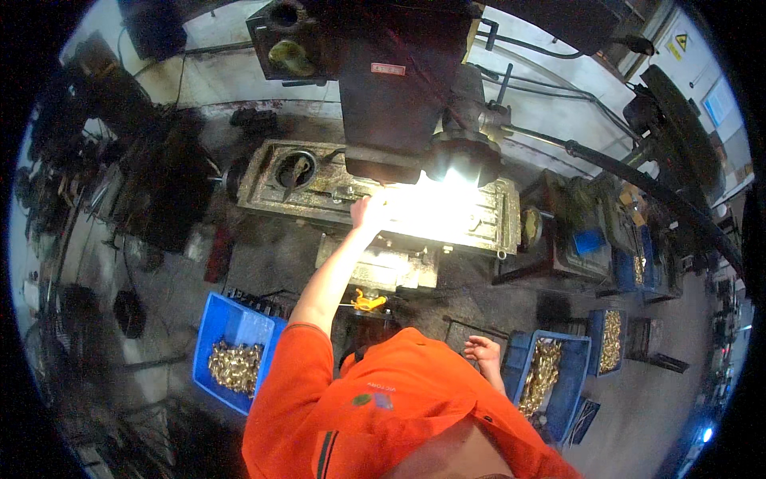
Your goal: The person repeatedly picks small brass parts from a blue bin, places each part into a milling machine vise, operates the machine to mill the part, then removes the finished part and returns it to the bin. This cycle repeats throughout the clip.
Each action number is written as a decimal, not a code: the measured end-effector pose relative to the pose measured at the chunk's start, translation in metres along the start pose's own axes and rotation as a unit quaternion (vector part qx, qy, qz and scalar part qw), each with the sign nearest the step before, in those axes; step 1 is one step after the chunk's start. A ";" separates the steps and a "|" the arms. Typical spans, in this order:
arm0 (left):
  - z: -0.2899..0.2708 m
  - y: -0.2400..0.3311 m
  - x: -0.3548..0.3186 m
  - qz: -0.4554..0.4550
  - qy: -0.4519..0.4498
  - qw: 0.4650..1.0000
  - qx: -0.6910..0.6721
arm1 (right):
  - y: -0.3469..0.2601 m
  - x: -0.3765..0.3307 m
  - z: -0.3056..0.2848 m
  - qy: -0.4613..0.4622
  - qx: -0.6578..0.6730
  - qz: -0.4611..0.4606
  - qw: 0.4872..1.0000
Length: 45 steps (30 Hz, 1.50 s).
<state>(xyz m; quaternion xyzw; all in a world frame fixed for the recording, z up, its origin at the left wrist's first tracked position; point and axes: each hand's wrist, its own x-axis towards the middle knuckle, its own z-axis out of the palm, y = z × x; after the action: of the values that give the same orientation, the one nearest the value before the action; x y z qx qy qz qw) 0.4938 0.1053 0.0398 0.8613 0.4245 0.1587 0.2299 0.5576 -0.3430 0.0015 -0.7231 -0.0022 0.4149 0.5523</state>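
Orange covers the operator's torso as a work shirt (431,359), facing a metal machine table (500,212) below a dark machine head (459,153). The left hand (369,212) reaches to the table at the edge of a strong glare; its fingers look drawn in, but whether they are clamped on a part cannot be told. The right hand (483,350) is low near the body, fingers apart and loosely curled, no item visible in it. Brass-coloured parts (235,367) lie in 2 blue bins, 1 at the left (238,321) and 1 near the right hand (571,369). Any part under the glare is unreadable. Step in hand, as judged: left-handed work at the table. The next move appears to call for precise finger placement clear of the machine head.
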 end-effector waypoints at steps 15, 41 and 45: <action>-0.036 -0.010 -0.020 0.026 0.036 0.996 -0.082 | -0.021 -0.002 0.023 -0.019 -0.015 -0.018 1.000; -0.110 -0.089 -0.053 -0.096 0.174 0.950 -0.239 | 0.024 0.017 -0.020 0.015 -0.135 -0.079 0.988; -0.067 -0.052 -0.053 0.024 0.166 0.973 -0.157 | 0.012 0.017 -0.008 0.018 -0.185 -0.069 0.980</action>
<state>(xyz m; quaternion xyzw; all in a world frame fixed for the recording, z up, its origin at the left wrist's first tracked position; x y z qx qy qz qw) 0.3969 0.1084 0.0643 0.7859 0.4057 0.3699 0.2845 0.5682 -0.3465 -0.0173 -0.8179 -0.1192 0.3552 0.4366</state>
